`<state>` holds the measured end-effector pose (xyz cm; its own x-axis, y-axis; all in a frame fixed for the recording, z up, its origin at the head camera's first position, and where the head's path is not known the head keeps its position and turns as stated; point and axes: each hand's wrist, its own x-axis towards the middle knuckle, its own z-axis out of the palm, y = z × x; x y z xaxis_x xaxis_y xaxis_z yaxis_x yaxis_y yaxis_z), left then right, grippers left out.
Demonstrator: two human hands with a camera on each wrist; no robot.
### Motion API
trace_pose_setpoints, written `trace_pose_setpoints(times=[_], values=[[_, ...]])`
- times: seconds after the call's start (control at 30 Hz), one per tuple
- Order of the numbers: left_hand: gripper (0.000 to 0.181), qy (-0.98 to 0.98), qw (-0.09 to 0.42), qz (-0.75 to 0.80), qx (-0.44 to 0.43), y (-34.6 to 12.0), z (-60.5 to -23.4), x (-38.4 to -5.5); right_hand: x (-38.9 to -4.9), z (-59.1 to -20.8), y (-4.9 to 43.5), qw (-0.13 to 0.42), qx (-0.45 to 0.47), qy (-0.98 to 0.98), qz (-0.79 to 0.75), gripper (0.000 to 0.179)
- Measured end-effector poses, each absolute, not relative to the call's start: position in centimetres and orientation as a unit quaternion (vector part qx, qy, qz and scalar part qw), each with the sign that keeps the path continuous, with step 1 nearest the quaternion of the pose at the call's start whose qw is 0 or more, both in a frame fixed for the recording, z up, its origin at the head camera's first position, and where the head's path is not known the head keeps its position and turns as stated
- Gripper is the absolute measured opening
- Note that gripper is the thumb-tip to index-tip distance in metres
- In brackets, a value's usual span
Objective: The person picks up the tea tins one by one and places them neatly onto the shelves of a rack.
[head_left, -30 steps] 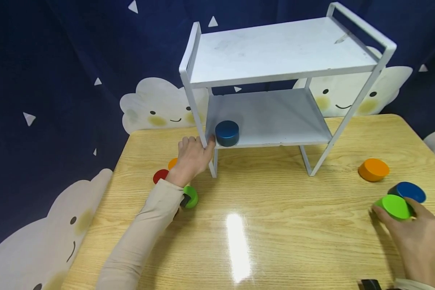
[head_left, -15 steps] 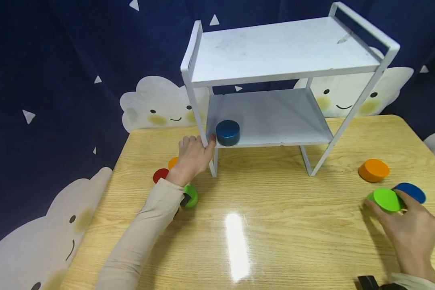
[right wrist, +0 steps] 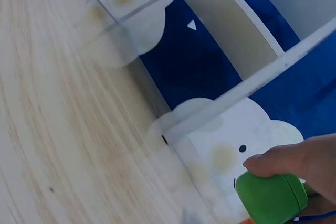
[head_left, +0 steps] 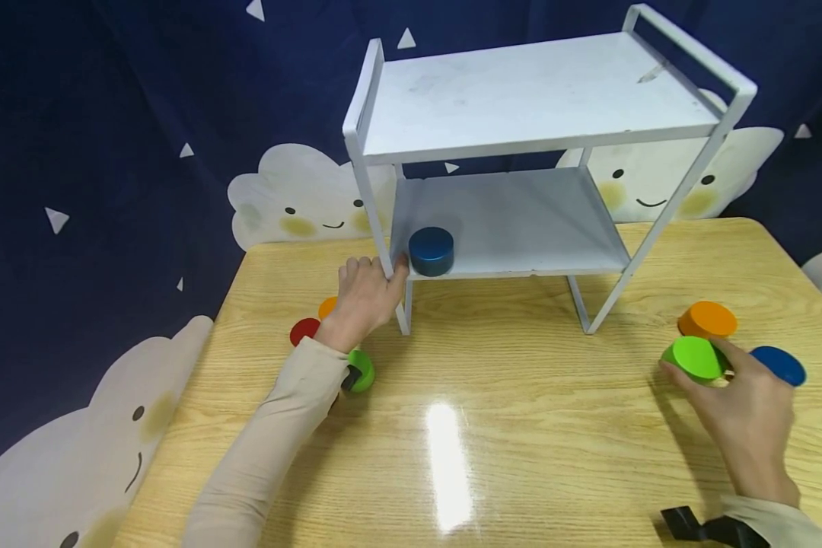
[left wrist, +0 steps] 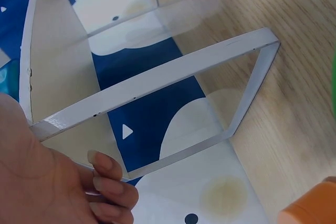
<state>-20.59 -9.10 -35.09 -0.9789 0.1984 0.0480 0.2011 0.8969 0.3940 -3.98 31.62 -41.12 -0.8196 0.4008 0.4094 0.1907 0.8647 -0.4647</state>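
Note:
My left hand [head_left: 370, 297] holds the front left post of a white two-tier shelf rack [head_left: 534, 99]; its thumb lies by the lower tier and the fingers stay outside the post. Close to that thumb, a dark blue round block [head_left: 431, 253] sits at the lower tier's left front corner. On the right, my right hand [head_left: 743, 411] pinches a bright green round block [head_left: 695, 359] between thumb and fingers, above the table. The right wrist view shows the thumb on this green block [right wrist: 270, 198].
An orange round block [head_left: 708, 320] and a blue one [head_left: 779, 367] lie on the wooden table [head_left: 520, 434] near my right hand. Beside my left forearm are red [head_left: 305, 330], orange [head_left: 327, 307] and green [head_left: 361, 371] blocks, partly covered. A dark blue curtain [head_left: 144, 76] hangs behind.
My right hand has carried the green block left and away from me, off the blue block's side and in front of the orange one. The left hand keeps its place on the rack.

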Motion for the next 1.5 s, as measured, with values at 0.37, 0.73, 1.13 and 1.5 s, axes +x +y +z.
trace_pose_setpoints(times=[0.37,0.73,1.13,1.5], values=[[0.063,-0.976,0.004,-0.189,-0.104,-9.1,-35.0,-20.5,-4.6,-41.0,29.8,0.224,-0.135,-0.939,0.223,0.070],[0.064,-0.976,-0.001,-0.191,-0.101,-9.0,-34.9,-20.5,-5.4,-41.0,28.0,0.246,-0.092,-0.939,0.224,0.064],[0.065,-0.977,-0.004,-0.185,-0.102,-9.0,-34.9,-20.5,-6.1,-40.4,26.0,0.238,-0.068,-0.940,0.236,0.061],[0.063,-0.977,-0.004,-0.187,-0.098,-8.9,-34.8,-20.4,-7.0,-39.6,24.1,0.271,-0.017,-0.929,0.254,0.056]])
